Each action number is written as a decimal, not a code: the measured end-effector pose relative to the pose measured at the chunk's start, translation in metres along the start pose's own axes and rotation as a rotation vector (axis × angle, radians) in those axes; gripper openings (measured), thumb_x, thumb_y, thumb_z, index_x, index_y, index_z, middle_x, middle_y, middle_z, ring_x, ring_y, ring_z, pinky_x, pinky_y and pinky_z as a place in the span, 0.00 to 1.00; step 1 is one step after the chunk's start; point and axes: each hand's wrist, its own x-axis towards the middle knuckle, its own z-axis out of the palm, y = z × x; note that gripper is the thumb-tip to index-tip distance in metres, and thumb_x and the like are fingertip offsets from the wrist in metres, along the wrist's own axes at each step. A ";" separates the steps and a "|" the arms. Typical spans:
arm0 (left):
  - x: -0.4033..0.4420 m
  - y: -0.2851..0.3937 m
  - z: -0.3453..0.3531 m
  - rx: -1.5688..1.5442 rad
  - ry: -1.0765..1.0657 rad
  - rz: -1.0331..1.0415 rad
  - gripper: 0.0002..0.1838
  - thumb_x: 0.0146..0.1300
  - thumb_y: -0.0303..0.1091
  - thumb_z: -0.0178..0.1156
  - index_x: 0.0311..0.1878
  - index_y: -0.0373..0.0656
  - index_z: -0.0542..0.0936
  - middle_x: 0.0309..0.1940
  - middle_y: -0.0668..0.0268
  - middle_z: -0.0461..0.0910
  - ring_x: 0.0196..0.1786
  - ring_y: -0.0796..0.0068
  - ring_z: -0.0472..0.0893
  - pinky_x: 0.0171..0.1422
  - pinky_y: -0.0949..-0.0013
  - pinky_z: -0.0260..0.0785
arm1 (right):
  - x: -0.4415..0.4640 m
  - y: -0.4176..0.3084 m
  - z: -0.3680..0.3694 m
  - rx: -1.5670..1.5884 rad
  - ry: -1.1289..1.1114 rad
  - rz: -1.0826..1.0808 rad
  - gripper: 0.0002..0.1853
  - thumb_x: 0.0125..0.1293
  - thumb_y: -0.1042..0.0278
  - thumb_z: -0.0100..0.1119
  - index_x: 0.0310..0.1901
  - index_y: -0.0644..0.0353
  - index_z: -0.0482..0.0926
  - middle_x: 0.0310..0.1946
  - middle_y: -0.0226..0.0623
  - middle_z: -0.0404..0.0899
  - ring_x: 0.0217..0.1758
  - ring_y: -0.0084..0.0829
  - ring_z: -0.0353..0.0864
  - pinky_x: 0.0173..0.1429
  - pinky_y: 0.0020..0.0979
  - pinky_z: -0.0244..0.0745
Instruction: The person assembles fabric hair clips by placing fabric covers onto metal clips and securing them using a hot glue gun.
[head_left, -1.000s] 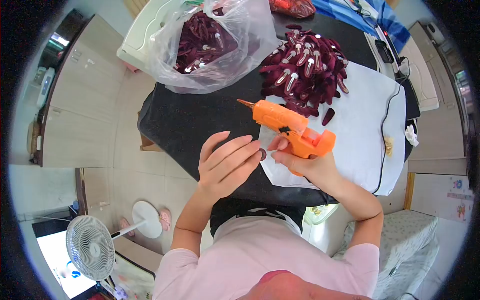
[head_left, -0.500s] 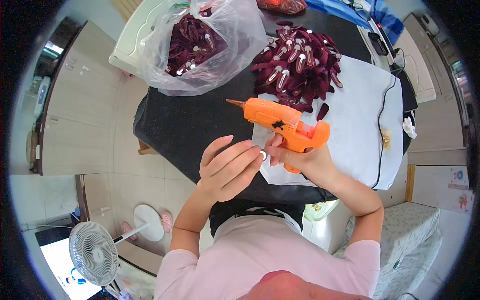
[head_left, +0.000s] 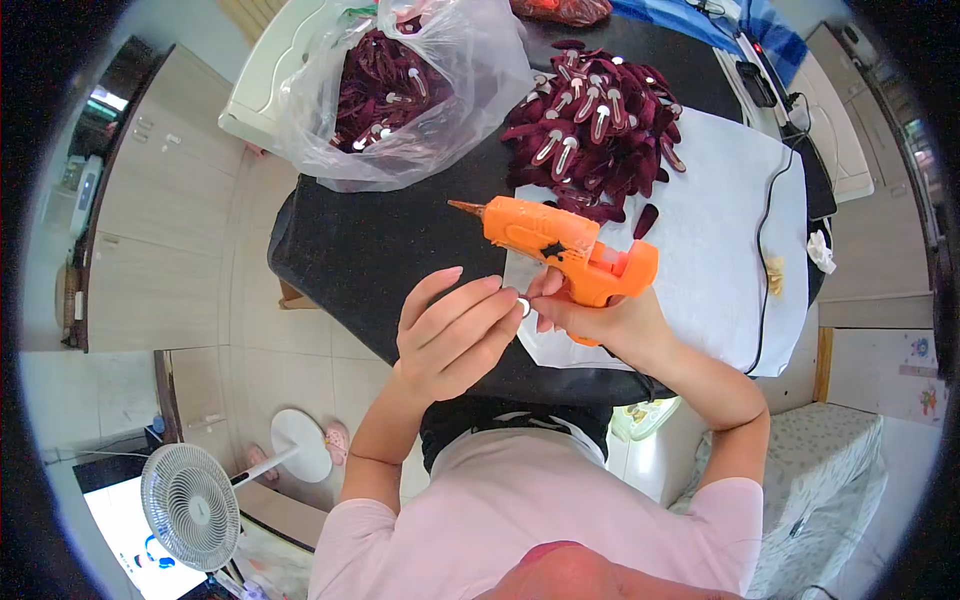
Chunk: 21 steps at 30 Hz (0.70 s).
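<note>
Balancing a glue gun and a small clip-like piece between two hands

The orange glue gun (head_left: 545, 232) lies across the right hand (head_left: 630, 325), its metal nozzle (head_left: 466, 208) pointing toward the person's left, above the black tabletop (head_left: 370, 240). The chief hazard, as judged here, is a burn: the nozzle is beyond but near the fingertips of the left hand (head_left: 440, 340), and a dip or roll of the right wrist could bring hot metal or a drip of glue onto them. A second is a dropped piece, since the right hand divides its hold between tool and part. A third is snagging: the black cord (head_left: 765, 240) crosses the white sheet (head_left: 720, 200), and a tug could shift the paper and disturb the pile of dark red clips (head_left: 590, 150) or the loose clip (head_left: 646, 221) beside it.

Fingers: the right hand wraps the gun's handle, with thumb and forefinger brought together at the small round-ended piece (head_left: 524, 307). The left hand's long fingers are gently bent and slightly fanned, the lower fingertips apparently pinching the same piece from the opposite side; its thumb is hidden. The piece sits between the two hands, below the gun's body. More dark red clips lie inside the clear plastic bag (head_left: 490, 70).
</note>
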 end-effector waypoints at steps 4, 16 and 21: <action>0.000 -0.001 0.000 -0.016 0.003 0.012 0.09 0.49 0.26 0.70 0.35 0.45 0.82 0.42 0.70 0.81 0.48 0.73 0.80 0.59 0.61 0.69 | 0.001 0.003 0.001 0.057 0.006 -0.067 0.07 0.57 0.79 0.63 0.36 0.64 0.76 0.33 0.32 0.79 0.34 0.22 0.80 0.39 0.24 0.79; 0.001 0.003 0.002 -0.037 0.027 -0.057 0.10 0.48 0.25 0.72 0.32 0.46 0.80 0.37 0.72 0.82 0.44 0.73 0.81 0.57 0.60 0.70 | 0.003 -0.001 -0.002 0.093 -0.045 0.006 0.08 0.57 0.79 0.64 0.37 0.62 0.74 0.33 0.34 0.79 0.32 0.24 0.81 0.34 0.24 0.75; 0.000 0.002 0.002 -0.040 0.029 -0.063 0.11 0.48 0.25 0.72 0.32 0.46 0.79 0.38 0.72 0.82 0.44 0.73 0.81 0.57 0.60 0.71 | 0.004 -0.003 -0.002 0.134 -0.057 0.053 0.08 0.58 0.78 0.64 0.37 0.61 0.74 0.32 0.34 0.79 0.31 0.24 0.81 0.32 0.24 0.75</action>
